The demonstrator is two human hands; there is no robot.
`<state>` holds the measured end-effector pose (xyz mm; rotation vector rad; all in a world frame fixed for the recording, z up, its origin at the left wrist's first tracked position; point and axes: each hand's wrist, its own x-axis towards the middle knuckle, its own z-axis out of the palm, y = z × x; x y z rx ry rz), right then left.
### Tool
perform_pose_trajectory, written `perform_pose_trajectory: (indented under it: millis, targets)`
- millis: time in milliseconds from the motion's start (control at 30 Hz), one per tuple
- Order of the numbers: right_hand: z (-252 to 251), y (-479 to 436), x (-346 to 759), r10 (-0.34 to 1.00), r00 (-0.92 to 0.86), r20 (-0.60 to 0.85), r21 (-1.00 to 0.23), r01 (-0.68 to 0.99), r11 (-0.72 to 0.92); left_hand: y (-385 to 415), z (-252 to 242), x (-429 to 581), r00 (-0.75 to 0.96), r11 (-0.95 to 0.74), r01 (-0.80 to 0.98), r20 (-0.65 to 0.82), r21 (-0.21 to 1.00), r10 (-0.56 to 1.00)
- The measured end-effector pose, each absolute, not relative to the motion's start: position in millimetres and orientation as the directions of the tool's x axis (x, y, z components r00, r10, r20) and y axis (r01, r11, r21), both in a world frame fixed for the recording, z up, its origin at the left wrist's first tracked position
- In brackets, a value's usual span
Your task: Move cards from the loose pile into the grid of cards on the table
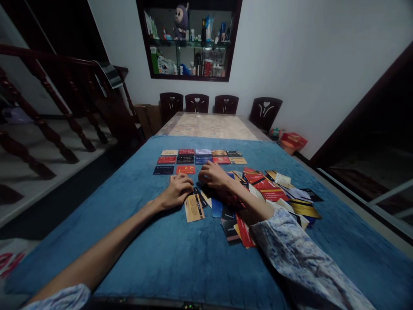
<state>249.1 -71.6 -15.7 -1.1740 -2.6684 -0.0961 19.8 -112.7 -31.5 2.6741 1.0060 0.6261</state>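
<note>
Tabletop (206, 125): one, pale and patterned at its far end, with a blue cloth (145, 254) spread over the near part. Far row of cards (203, 152): five, laid side by side. Middle row of cards (199, 160): five, set close on the near side of the far row. Near row of cards (168, 170): two, a dark one at left and a red one at right. Loose pile of cards (272, 195): many, overlapping at odd angles, to the right on the cloth. Gold card (193, 209): one, lay just left of the pile, overlapping darker cards

Left hand (178, 189): fingers bent, low beside the gold card; whether it gripped anything could not be told. Right hand (213, 175): fingers curled downward, just near of the middle row; its underside was hidden, so a grip could not be told. Right sleeve (300, 245): patterned, at the pile's near edge

Hazards, as judged: the right forearm (247, 196) crossed above the pile, and a low sweep could have dragged cards apart; overlapping cards could have come up two together; a tugged cloth or a brushing fingertip could have skewed the rows
</note>
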Motion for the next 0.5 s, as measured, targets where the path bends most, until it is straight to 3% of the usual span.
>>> perform_pose_trajectory:
  millis: [233,500]
  targets:
    - [-19,-91,247,0.692,-0.679,0.243,-0.037,0.707,0.707,-129,-32,14,0.758,-0.802,0.466,0.299,0.375,0.580]
    - [-20,-102,242,0.592,-0.768,0.245,-0.087,0.590,0.802,-152,-17,22,0.840,-0.876,0.416,0.266,0.244,0.473]
